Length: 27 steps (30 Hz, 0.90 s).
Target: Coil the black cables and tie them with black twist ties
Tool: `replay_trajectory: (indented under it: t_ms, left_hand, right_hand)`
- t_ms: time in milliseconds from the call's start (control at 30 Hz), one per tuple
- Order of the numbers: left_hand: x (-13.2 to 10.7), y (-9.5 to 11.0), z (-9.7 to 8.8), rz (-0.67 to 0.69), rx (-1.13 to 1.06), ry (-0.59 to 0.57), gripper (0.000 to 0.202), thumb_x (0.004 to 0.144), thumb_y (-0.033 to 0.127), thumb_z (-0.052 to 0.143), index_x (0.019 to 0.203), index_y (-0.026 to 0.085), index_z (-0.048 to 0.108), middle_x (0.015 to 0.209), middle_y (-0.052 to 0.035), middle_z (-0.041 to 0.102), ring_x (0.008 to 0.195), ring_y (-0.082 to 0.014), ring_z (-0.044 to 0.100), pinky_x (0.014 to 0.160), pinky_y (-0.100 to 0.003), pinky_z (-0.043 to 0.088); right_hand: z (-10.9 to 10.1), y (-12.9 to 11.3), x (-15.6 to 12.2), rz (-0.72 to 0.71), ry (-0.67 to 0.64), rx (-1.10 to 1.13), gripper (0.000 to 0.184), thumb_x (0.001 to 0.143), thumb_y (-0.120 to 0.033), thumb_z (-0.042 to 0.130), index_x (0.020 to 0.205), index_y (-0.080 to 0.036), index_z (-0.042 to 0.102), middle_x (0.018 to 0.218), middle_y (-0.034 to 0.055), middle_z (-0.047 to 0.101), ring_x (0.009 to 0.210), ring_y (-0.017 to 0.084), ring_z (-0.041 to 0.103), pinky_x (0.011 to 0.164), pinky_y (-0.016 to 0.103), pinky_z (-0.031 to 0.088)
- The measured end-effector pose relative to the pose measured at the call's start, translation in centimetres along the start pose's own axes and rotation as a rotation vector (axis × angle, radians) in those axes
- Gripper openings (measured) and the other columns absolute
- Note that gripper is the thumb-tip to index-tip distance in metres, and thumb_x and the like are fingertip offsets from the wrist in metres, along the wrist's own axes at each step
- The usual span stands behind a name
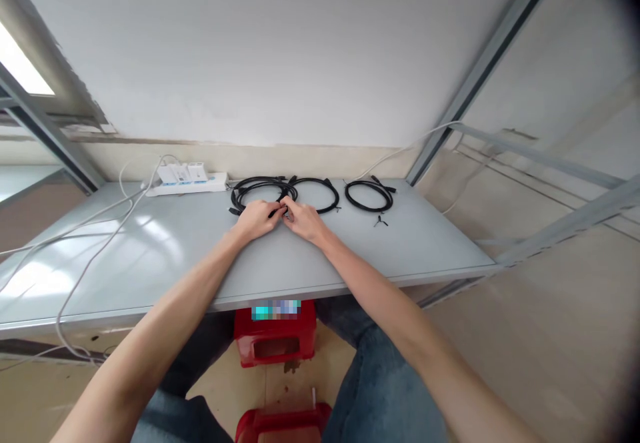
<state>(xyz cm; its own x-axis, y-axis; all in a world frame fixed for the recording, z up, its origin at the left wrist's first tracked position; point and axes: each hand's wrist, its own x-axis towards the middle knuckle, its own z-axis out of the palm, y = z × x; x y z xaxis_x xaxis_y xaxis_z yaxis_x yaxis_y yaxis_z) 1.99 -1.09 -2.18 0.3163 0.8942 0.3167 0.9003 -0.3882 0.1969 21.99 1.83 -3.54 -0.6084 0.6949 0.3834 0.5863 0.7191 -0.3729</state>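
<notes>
Both my hands meet at the middle of a grey table (200, 249). My left hand (257, 218) and my right hand (303, 219) are closed, pinching the near edge of a coiled black cable (260, 189) between their fingertips. A second black cable coil (315, 193) lies just right of the first, touching or overlapping it. A third black coil (369, 196) lies apart, farther right, with a small black tie (381, 221) in front of it.
A white power strip (186, 181) with plugged adapters sits at the back left, white cords (95, 243) trailing across the table's left side. Metal shelf posts (480, 69) rise at the right. Red plastic stools (276, 339) stand under the table by my knees.
</notes>
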Motion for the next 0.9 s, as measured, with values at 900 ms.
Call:
replay_trajectory:
  t_ms: [900]
  left_hand:
    - [-1.2, -0.4, -0.6, -0.037, -0.217, -0.018, 0.048, 0.11, 0.046, 0.044, 0.085, 0.02, 0.076, 0.069, -0.0053, 0.069, 0.066, -0.0197, 0.056, 0.067, -0.033, 0.033]
  right_hand:
    - [0.5, 0.2, -0.4, -0.15, 0.087, -0.155, 0.041, 0.109, -0.003, 0.049, 0.138, -0.021, 0.073, 0.126, 0.0119, 0.066, 0.104, 0.021, 0.068, 0.074, 0.028, 0.049]
